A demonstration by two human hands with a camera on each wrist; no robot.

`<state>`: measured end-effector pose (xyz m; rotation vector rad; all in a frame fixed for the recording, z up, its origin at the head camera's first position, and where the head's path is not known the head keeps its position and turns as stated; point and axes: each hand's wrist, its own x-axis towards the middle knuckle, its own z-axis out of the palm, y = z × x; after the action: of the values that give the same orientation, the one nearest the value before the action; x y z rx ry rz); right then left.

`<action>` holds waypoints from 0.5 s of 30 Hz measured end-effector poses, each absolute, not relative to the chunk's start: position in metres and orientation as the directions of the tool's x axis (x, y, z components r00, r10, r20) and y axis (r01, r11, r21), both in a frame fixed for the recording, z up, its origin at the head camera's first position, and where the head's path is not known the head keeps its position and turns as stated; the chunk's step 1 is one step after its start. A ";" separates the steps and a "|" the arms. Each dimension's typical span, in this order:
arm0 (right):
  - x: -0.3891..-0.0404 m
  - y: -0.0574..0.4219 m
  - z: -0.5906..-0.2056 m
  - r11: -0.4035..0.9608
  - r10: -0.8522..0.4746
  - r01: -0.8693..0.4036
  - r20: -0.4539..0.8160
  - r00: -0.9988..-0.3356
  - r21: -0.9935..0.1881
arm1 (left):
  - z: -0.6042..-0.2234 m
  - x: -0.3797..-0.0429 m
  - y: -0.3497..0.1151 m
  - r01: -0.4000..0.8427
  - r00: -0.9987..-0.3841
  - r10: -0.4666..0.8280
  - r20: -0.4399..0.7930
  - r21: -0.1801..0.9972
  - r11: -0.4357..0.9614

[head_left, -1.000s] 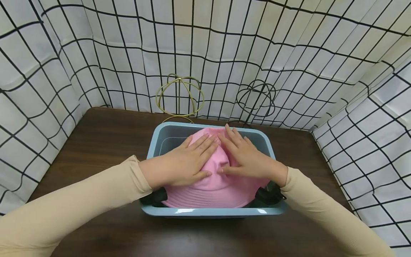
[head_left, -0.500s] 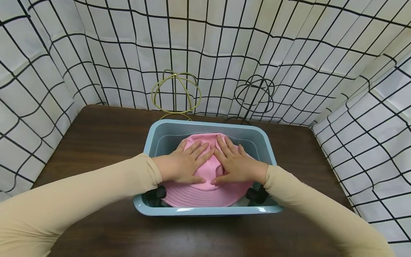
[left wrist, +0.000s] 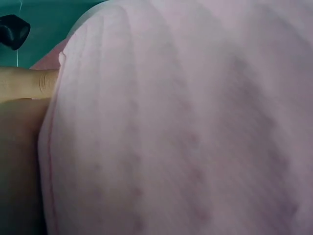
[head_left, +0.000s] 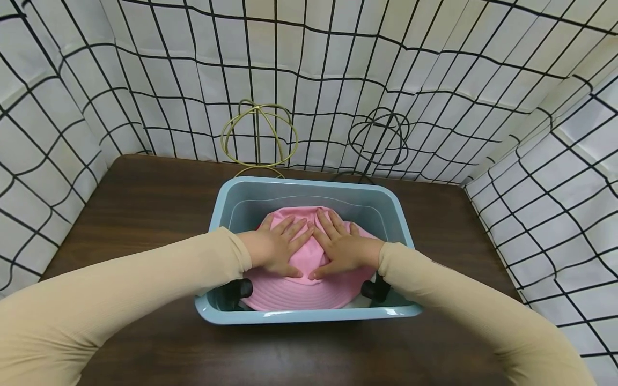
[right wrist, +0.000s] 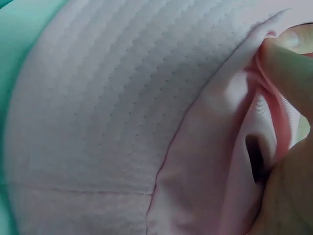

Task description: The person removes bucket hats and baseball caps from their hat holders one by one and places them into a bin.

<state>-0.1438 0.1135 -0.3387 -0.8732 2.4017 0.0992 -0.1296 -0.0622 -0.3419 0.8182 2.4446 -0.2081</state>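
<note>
A pink bucket hat (head_left: pixel 309 297) with a stitched brim lies crown up inside a light blue plastic basin (head_left: pixel 309 318). My left hand (head_left: pixel 277 251) rests flat on the left of the crown, fingers spread and straight. On its right side my right hand (head_left: pixel 347 252) presses in the same way, and the fingertips of both hands nearly meet. The left wrist view is mostly filled by the hat's brim (left wrist: pixel 146 122). In the right wrist view the crown (right wrist: pixel 205 147) is creased beside my thumb. Whatever lies under the hat is largely hidden.
The basin stands on a dark brown wooden table (head_left: pixel 159 198). Behind it, a yellow wire stand (head_left: pixel 258 136) and a black wire stand (head_left: pixel 379 138) are by the black grid panels (head_left: pixel 299 80), which are backed with white cloth. Black wrist cameras (head_left: pixel 236 289) hang under my wrists.
Both hands have pushed down and slightly nearer me, and the hat's crown sits lower and flatter in the basin. More of the basin's back wall shows. The whole view has shifted slightly.
</note>
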 end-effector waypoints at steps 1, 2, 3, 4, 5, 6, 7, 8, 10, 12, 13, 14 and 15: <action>-0.145 0.113 -0.339 0.784 -0.563 -0.609 -0.548 -0.618 -0.119 | -0.344 -0.131 -0.062 0.593 -0.666 0.501 -0.552 0.014 0.805; -0.145 0.112 -0.340 0.784 -0.561 -0.610 -0.552 -0.617 -0.115 | -0.345 -0.131 -0.062 0.591 -0.668 0.497 -0.554 0.011 0.807; -0.147 0.112 -0.340 0.784 -0.560 -0.610 -0.555 -0.615 -0.116 | -0.346 -0.132 -0.062 0.589 -0.669 0.493 -0.557 0.009 0.808; -0.148 0.112 -0.340 0.784 -0.558 -0.610 -0.561 -0.612 -0.114 | -0.346 -0.133 -0.062 0.588 -0.668 0.493 -0.557 0.010 0.809; -0.149 0.113 -0.340 0.786 -0.556 -0.608 -0.566 -0.609 -0.118 | -0.345 -0.133 -0.062 0.587 -0.665 0.492 -0.561 0.015 0.810; -0.150 0.114 -0.339 0.786 -0.561 -0.604 -0.566 -0.604 -0.133 | -0.343 -0.134 -0.062 0.586 -0.660 0.496 -0.564 0.027 0.810; -0.151 0.115 -0.337 0.786 -0.566 -0.599 -0.566 -0.600 -0.151 | -0.341 -0.133 -0.062 0.582 -0.655 0.499 -0.567 0.043 0.812; -0.152 0.117 -0.334 0.786 -0.574 -0.594 -0.561 -0.597 -0.171 | -0.338 -0.133 -0.062 0.579 -0.651 0.509 -0.563 0.065 0.813; -0.153 0.122 -0.327 0.780 -0.596 -0.589 -0.540 -0.594 -0.212 | -0.330 -0.130 -0.064 0.575 -0.644 0.534 -0.548 0.113 0.810; -0.152 0.128 -0.317 0.762 -0.631 -0.599 -0.492 -0.601 -0.246 | -0.320 -0.126 -0.066 0.573 -0.649 0.562 -0.514 0.157 0.805; -0.151 0.131 -0.311 0.751 -0.648 -0.610 -0.459 -0.608 -0.253 | -0.315 -0.125 -0.069 0.575 -0.654 0.572 -0.494 0.166 0.801; -0.150 0.135 -0.304 0.739 -0.666 -0.621 -0.419 -0.618 -0.260 | -0.310 -0.123 -0.071 0.582 -0.662 0.588 -0.465 0.176 0.794; -0.149 0.139 -0.298 0.728 -0.682 -0.634 -0.374 -0.629 -0.260 | -0.303 -0.122 -0.074 0.588 -0.672 0.599 -0.436 0.178 0.789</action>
<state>-0.1488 0.1386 -0.2975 -1.0054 2.4803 -0.1428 -0.1216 -0.0742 -0.3033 0.8874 2.4992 0.0305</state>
